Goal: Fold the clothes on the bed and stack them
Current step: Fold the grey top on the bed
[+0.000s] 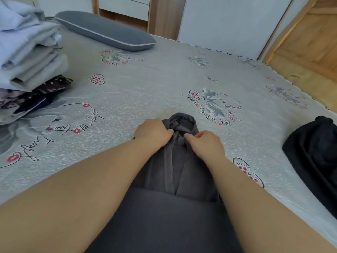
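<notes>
Most of the folding looks done; a dark grey garment is in hand.

The left hand (153, 133) and right hand (205, 143) each pinch the dark grey garment (179, 161), which lies lengthwise on the bed (164, 79) just in front of the person. Far left of that garment stands the stack of folded clothes (27, 57); to its right a black garment (313, 156) lies unfolded, seemingly the last piece left.
</notes>
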